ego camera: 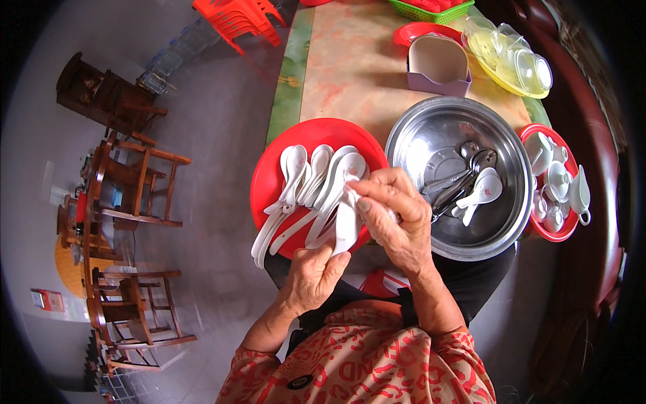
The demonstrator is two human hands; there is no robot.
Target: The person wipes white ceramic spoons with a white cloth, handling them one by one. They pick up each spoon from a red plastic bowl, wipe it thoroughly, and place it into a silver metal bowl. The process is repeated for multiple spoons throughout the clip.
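Note:
A white ceramic spoon (347, 225) slants between my hands over the near edge of a round red plastic plate (267, 177). My left hand (314, 276) grips its lower end. Pinched in my right hand (401, 217) is a crumpled white cloth or tissue (352, 180), pressed against the spoon's upper part, which it partly hides. Several white spoons (319, 166) lie in stacks on the plate, handles toward me. To the right stands a wide stainless steel basin (454, 237) holding several metal spoons (469, 149) and white spoons with a red motif (487, 188).
A red oval tray (547, 233) of white ceramic pieces and clear cups sits right of the basin. Behind are a purple holder (438, 86), a yellow basket (530, 93) of clear bowls and a green basket (434, 15). Wooden chairs (136, 308) stand at left.

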